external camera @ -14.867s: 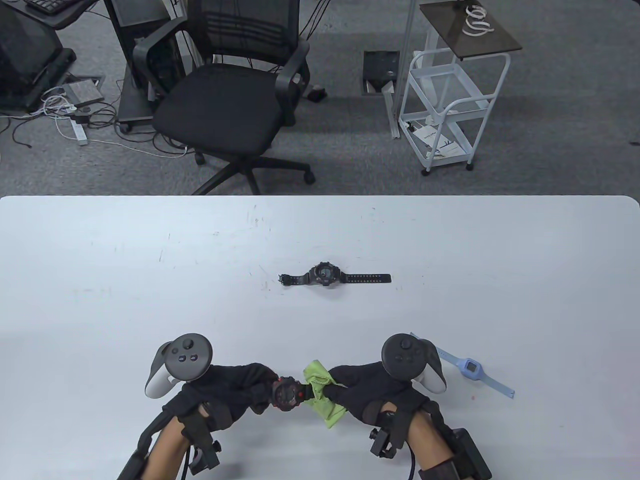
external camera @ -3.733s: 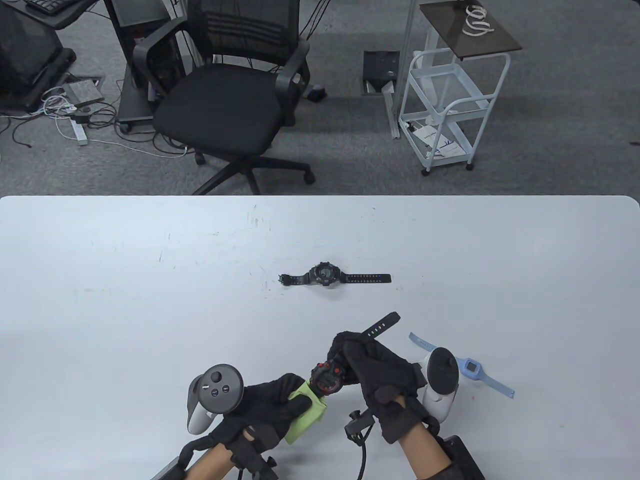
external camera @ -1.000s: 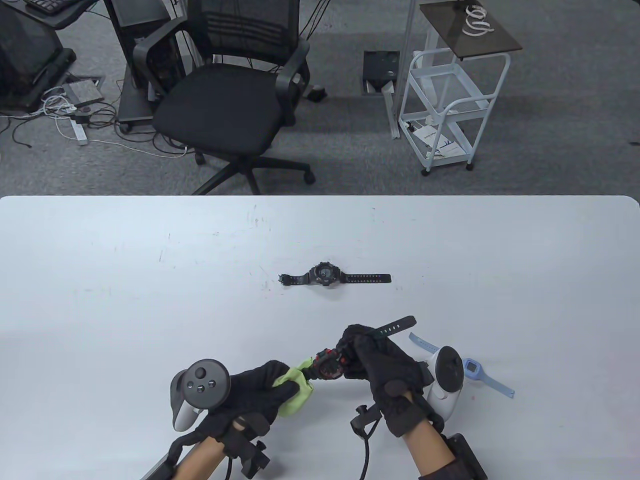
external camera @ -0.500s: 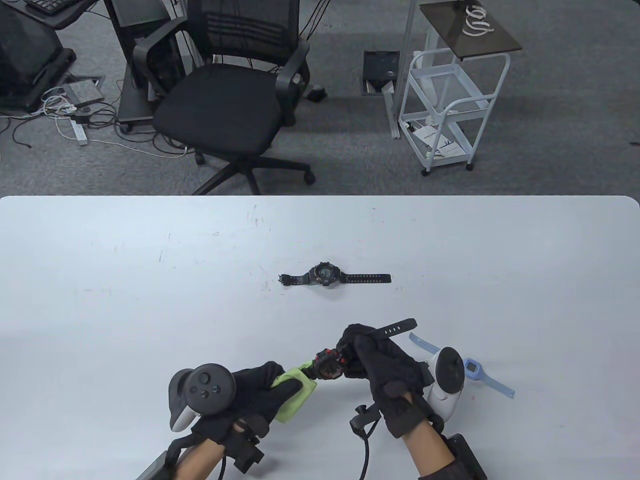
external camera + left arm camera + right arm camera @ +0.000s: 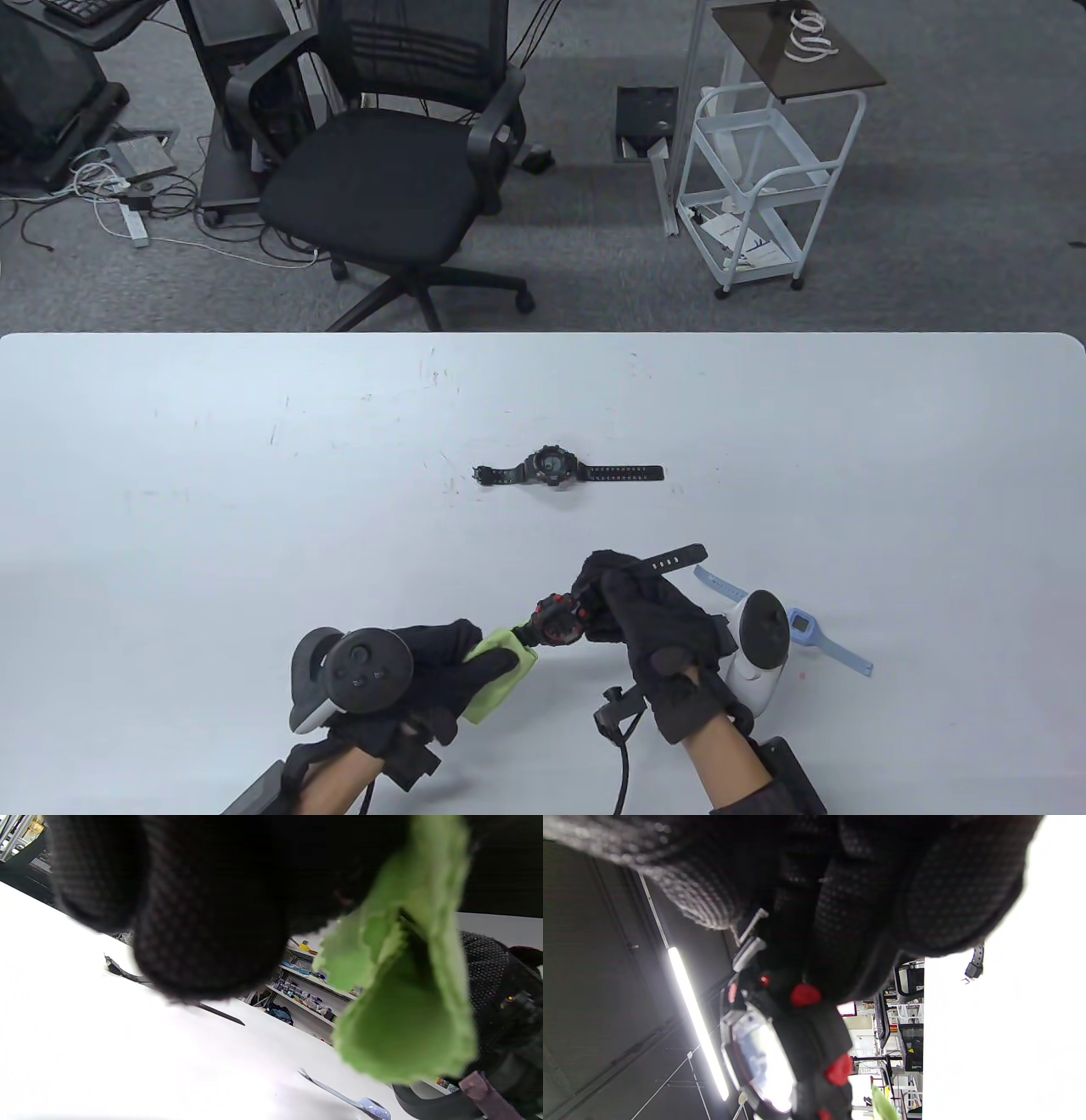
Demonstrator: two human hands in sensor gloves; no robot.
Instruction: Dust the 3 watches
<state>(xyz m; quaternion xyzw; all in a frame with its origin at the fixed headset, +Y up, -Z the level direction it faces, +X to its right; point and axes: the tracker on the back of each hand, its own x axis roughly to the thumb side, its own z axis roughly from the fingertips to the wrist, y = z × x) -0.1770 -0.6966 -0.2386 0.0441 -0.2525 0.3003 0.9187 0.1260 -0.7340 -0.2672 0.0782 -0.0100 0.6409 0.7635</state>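
My right hand [image 5: 653, 624] grips the black-and-red watch [image 5: 556, 619] by its strap above the desk [image 5: 170, 509]; my left hand [image 5: 424, 671] pinches the green cloth [image 5: 501, 675] against its strap. Rubbing too hard could tug the watch loose.

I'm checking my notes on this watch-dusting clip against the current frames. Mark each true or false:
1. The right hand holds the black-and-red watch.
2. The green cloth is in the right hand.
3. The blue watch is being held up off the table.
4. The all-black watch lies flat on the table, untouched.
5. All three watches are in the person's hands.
1. True: the right hand grips the black-and-red watch by its strap.
2. False: the left hand holds the green cloth.
3. False: the blue watch lies on the table beside the right hand.
4. True: the all-black watch lies flat, away from both hands.
5. False: only the black-and-red watch is held.
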